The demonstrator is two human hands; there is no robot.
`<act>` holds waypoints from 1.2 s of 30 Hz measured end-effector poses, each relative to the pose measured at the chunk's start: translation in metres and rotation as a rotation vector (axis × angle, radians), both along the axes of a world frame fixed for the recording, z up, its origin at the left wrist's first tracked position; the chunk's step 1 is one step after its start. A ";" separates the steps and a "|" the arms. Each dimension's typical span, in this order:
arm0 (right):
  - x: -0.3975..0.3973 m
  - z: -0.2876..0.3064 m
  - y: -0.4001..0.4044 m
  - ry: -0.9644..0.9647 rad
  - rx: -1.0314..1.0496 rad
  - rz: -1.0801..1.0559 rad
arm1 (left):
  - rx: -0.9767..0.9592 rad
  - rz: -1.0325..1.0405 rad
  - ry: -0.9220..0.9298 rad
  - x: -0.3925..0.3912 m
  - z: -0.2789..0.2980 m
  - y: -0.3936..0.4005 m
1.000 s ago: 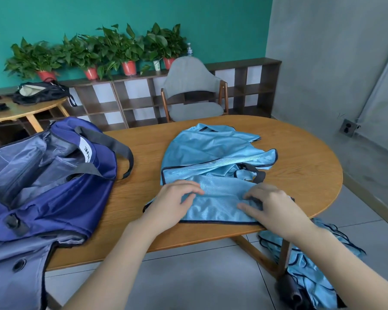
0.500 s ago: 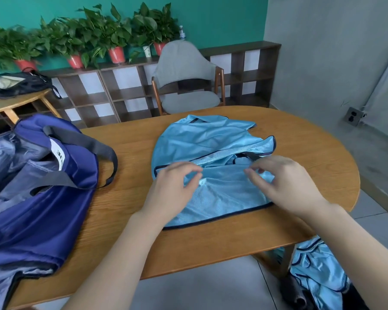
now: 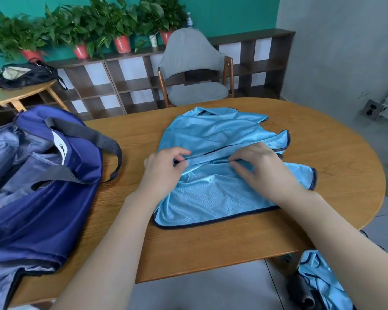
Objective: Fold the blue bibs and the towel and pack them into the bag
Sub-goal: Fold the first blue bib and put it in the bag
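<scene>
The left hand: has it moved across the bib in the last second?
Yes. The left hand has gone up the blue bib, away from the table's near edge, and now pinches a fold mid-bib.

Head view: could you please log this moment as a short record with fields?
surface: oval wooden table
item in work: light blue bib, spread on the table
left hand: pinches the bib's folded edge
right hand: pinches the same edge
bag: navy bag, open, at the table's left
below the table: more blue bibs

Bib (image 3: 213,193) on table (image 3: 336,157); bag (image 3: 38,189) left of it; chair (image 3: 193,70) behind table.
</scene>
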State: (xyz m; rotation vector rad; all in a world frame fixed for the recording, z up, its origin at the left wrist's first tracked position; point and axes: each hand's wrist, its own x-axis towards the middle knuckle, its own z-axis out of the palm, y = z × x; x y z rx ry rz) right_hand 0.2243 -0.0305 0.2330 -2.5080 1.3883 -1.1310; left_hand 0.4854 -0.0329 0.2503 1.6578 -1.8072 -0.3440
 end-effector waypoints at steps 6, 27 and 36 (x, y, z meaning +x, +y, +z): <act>0.007 -0.005 0.003 0.018 0.004 -0.002 | 0.047 0.078 -0.103 -0.003 0.006 0.008; 0.009 -0.002 0.013 -0.012 0.094 0.009 | 0.176 0.028 0.329 -0.008 0.017 0.015; 0.012 0.000 0.010 -0.036 0.007 0.006 | 0.321 -0.338 0.332 0.006 0.036 0.038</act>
